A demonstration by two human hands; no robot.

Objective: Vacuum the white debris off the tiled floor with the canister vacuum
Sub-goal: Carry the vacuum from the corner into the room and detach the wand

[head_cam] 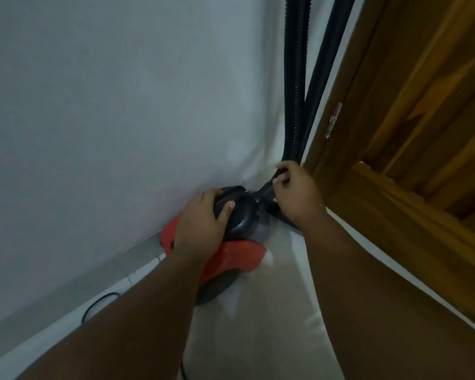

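Note:
A red and dark canister vacuum (239,253) sits on the pale tiled floor (258,325) against the white wall, in the corner by a wooden door. My left hand (203,223) grips the dark handle on top of the canister. My right hand (296,193) is closed around the lower end of the black ribbed hose (295,78), where it joins the canister's front. The hose runs up along the corner and out of the top of the view in two strands. No white debris shows on the floor in this view.
A wooden door and frame (409,119) with a metal hinge (333,120) stand at the right. The white wall (107,105) fills the left. A thin black power cord (99,303) loops on the floor near the wall's base.

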